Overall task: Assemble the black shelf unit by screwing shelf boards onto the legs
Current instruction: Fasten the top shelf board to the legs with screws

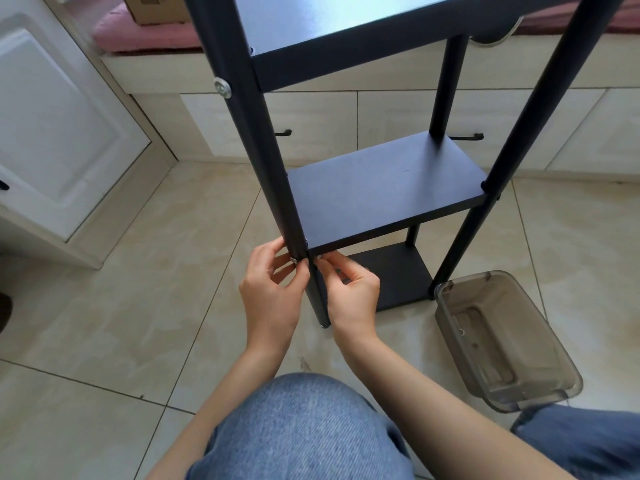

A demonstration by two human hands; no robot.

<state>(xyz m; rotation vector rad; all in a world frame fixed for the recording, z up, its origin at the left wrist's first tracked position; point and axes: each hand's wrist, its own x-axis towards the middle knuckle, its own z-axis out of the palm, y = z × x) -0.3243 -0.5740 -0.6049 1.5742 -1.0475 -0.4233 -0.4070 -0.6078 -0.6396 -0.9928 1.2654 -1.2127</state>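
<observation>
Both hands at near leg [273, 161]: left hand [272, 292] pinches a silver screw [294, 260] against it, right hand [351, 289] pinches small hardware at the middle shelf board [384, 188] corner, probably aligning the joint. Shelf unit stands upright on floor tiles [104, 306], grey tray [502, 337] beside.

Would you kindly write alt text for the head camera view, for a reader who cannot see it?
A person's left hand and right hand pinch a small silver screw at the near-left leg of an upright black shelf unit, level with the middle shelf board. An open smoky plastic bin lies on the tiled floor to the right.
</observation>
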